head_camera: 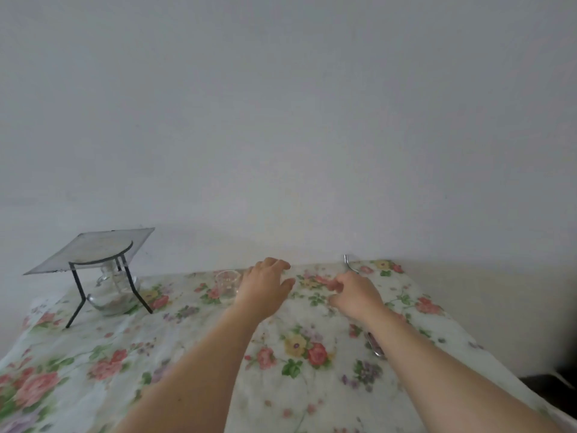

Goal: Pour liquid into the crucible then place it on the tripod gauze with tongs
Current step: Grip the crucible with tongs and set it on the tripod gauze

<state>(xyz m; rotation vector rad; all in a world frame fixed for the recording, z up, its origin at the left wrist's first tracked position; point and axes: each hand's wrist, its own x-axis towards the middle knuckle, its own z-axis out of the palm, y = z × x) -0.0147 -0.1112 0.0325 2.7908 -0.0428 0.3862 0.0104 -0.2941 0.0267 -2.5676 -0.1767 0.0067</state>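
A black tripod (79, 292) stands at the far left of the table with a square wire gauze (90, 250) on top. Under it sits a glass spirit burner (114, 293). A small clear glass beaker (227, 284) stands near the table's far edge, just left of my left hand (265, 289), whose fingers are spread and hold nothing. My right hand (354, 293) hovers to the right with fingers loosely curled and empty. Metal tongs (351, 265) lie at the far right; my right forearm hides most of them. No crucible is visible.
A floral cloth (296, 345) covers the table. A plain white wall rises right behind the far edge. The table's right edge falls away to a dark object (552, 382) at the lower right.
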